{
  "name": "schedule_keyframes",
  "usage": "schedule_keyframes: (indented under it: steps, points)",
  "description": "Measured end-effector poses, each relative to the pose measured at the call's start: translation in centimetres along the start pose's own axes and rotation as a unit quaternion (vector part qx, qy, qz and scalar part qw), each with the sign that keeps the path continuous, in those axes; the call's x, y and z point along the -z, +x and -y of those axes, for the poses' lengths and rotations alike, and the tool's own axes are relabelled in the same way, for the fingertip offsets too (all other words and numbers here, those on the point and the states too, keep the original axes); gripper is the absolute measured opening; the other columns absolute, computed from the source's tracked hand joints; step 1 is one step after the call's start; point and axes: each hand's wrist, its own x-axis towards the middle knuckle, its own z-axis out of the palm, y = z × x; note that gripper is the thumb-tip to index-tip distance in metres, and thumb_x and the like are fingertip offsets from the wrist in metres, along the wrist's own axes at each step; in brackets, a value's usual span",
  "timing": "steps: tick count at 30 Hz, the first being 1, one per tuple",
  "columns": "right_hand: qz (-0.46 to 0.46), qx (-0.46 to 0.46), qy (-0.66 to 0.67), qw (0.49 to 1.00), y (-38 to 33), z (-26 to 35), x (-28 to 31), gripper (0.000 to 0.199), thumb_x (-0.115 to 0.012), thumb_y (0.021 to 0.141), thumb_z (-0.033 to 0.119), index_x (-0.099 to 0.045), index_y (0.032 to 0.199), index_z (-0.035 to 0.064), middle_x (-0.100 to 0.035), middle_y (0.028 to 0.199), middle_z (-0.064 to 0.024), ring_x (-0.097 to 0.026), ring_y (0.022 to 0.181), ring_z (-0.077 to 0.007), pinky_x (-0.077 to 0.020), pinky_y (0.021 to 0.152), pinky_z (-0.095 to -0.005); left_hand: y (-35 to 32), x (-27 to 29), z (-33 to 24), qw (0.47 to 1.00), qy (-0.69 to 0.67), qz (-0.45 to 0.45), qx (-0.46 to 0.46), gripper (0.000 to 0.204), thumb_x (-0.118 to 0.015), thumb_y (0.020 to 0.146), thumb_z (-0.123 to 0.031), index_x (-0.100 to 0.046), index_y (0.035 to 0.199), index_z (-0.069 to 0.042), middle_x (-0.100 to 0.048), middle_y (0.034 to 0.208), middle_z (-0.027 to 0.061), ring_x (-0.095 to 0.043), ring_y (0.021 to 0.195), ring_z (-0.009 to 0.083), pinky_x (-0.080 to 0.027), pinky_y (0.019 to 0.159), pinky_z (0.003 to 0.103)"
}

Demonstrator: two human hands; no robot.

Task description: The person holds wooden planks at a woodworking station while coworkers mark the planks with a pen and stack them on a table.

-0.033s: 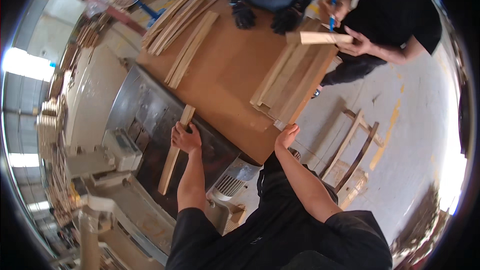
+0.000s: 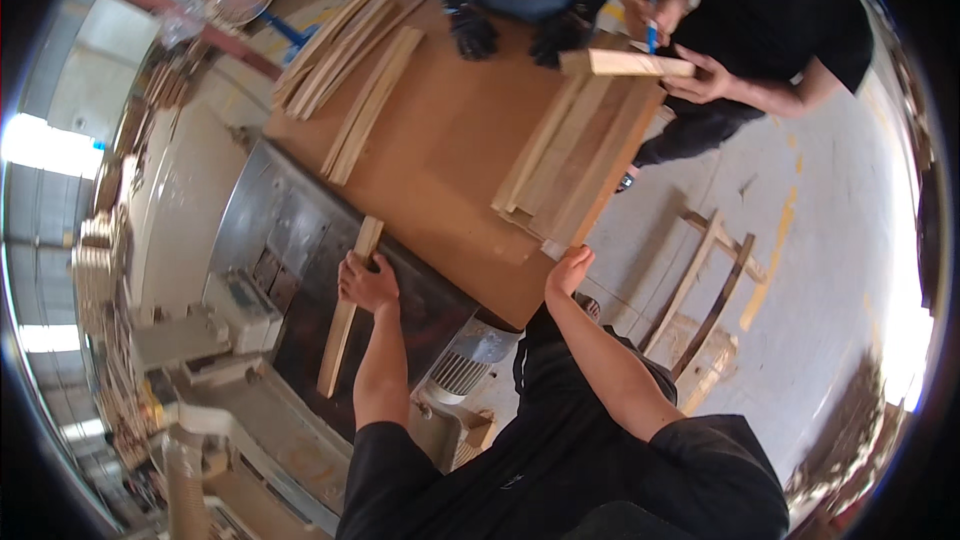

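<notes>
My left hand (image 2: 367,281) is closed around a wooden strip (image 2: 337,348) above a dark metal machine table (image 2: 300,202). The strip's upper end points toward the brown tabletop (image 2: 445,155). At that tabletop's near right edge is my right hand (image 2: 568,272), fingers stretched out, beside the near end of several wooden boards (image 2: 565,150). Whether its palm presses on the edge cannot be seen.
Curved wooden pieces (image 2: 335,55) lie on the tabletop's far left. Across it stands a person with dark gloves (image 2: 473,35); another, at right, holds a blue pen (image 2: 652,20) against a wooden piece (image 2: 640,64). A wooden frame (image 2: 705,280) lies on the floor.
The whole view has shifted slightly. The person at right has brought the blue pen closer to the wooden piece. My hands keep about the same places.
</notes>
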Motion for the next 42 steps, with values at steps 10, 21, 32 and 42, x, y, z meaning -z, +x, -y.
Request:
schedule_keyframes:
  steps: [10, 21, 32, 42]
  points:
    - [-0.009, 0.037, 0.014, 0.999, -1.0, 2.2, 0.2, 0.037, -0.032, 0.104, 0.031, -0.051, 0.112, 0.0003, -0.059, 0.098, -0.0230, -0.057, 0.093, -0.0401, -0.0442, 0.084, -0.0421, -0.1, -0.3, 0.1, 0.999, 0.031, 0.023, 0.012, 0.051, -0.062, 0.085, -0.042, -0.054, 0.126, -0.013, -0.053, 0.126, 0.0102, -0.050, 0.115, 0.0311, -0.035, 0.096, 0.048]
    - [-0.008, 0.035, -0.003, 0.999, -0.9, 2.2, 0.4, 0.037, -0.031, 0.104, 0.033, -0.050, 0.111, 0.0025, -0.060, 0.096, -0.0231, -0.058, 0.092, -0.0395, -0.0452, 0.081, -0.0431, -0.3, -0.3, 0.1, 0.997, 0.059, 0.033, 0.021, 0.051, -0.060, 0.087, -0.044, -0.053, 0.127, -0.014, -0.054, 0.126, 0.0084, -0.050, 0.117, 0.0291, -0.035, 0.097, 0.047]
    - [0.001, 0.017, 0.000, 1.000, -1.4, 2.6, 0.2, 0.036, -0.032, 0.104, 0.030, -0.050, 0.112, 0.0003, -0.059, 0.099, -0.0247, -0.056, 0.095, -0.0424, -0.0445, 0.084, -0.0422, -0.1, -0.2, 0.5, 0.997, 0.058, 0.040, 0.021, 0.051, -0.059, 0.087, -0.045, -0.054, 0.126, -0.014, -0.054, 0.126, 0.0082, -0.051, 0.115, 0.0299, -0.035, 0.096, 0.047]
    - [0.003, 0.022, 0.011, 1.000, -1.1, 2.6, 0.5, 0.037, -0.032, 0.104, 0.031, -0.051, 0.112, 0.0000, -0.059, 0.100, -0.0247, -0.056, 0.096, -0.0415, -0.0438, 0.085, -0.0421, -0.3, -0.6, 0.4, 0.999, 0.047, 0.022, 0.015, 0.051, -0.060, 0.085, -0.045, -0.054, 0.125, -0.013, -0.054, 0.125, 0.0095, -0.051, 0.114, 0.0309, -0.036, 0.095, 0.048]
